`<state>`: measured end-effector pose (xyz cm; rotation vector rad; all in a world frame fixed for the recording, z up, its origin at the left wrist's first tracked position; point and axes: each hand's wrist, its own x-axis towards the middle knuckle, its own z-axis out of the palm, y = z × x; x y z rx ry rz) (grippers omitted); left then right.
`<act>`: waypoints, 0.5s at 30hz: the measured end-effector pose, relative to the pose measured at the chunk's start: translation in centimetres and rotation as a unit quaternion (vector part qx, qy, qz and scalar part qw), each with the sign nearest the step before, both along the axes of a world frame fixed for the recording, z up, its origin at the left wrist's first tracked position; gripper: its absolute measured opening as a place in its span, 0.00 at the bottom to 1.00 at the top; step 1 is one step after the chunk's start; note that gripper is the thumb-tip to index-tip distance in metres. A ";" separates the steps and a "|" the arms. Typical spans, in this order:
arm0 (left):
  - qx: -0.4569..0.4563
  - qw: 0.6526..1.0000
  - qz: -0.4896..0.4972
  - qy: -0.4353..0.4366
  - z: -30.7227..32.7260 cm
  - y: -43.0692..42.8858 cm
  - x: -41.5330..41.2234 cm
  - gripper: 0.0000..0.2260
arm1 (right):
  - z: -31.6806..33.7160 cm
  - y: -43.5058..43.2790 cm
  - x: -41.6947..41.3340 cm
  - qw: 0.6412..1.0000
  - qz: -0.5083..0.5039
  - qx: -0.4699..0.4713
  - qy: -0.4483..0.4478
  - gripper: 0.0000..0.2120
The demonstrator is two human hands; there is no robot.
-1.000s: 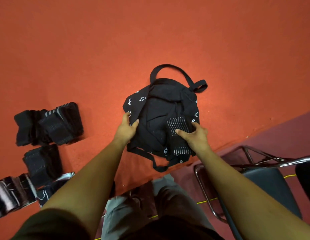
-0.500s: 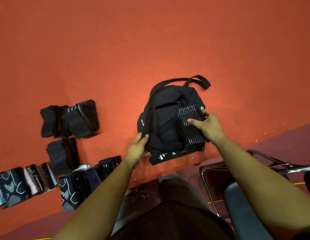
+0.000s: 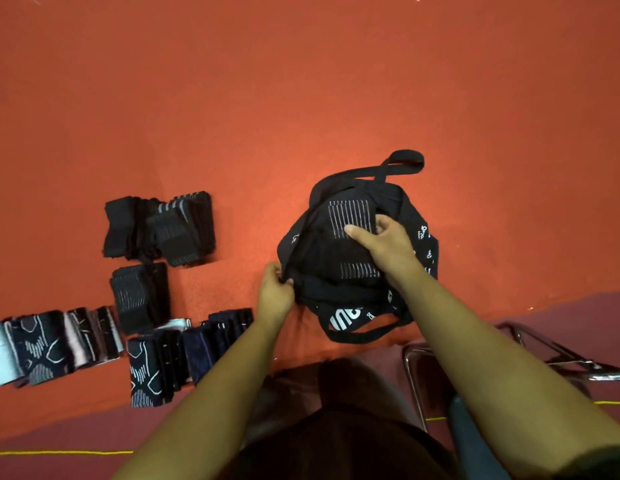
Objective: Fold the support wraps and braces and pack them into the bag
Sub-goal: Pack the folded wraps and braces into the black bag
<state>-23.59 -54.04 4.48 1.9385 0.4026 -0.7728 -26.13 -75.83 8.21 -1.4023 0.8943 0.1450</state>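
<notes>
A black tote bag (image 3: 339, 299) with white print lies on the orange desk (image 3: 301, 98), near its front edge. One carry strap (image 3: 402, 162) is flung out behind the bag and the other (image 3: 357, 336) loops out in front.

The left hand (image 3: 277, 292) pinches the fabric at the left rim of the bag, fingers curled tight around it. The right hand (image 3: 384, 244) holds a black striped brace (image 3: 350, 216) lying in the bag's mouth. Its thumb is laid flat across the white-lined panel and its fingers curl over the brace's right edge.

More supports lie well to the left of the bag:
- A stack of folded black braces (image 3: 163, 230) is farthest back.
- A single folded black wrap (image 3: 140, 296) sits just in front of the stack.
- A patterned sleeve (image 3: 152, 368) lies at the desk's front edge.
- A second patterned sleeve (image 3: 52, 341) runs off the left border.

A chrome-framed chair (image 3: 414, 382) stands on the floor at lower right.
</notes>
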 end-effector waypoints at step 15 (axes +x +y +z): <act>0.004 0.998 -0.052 -0.024 2.3 -1.6 7.4 0.18 | -7.2 2.5 -3.5 0.993 -0.011 -0.001 0.120 0.22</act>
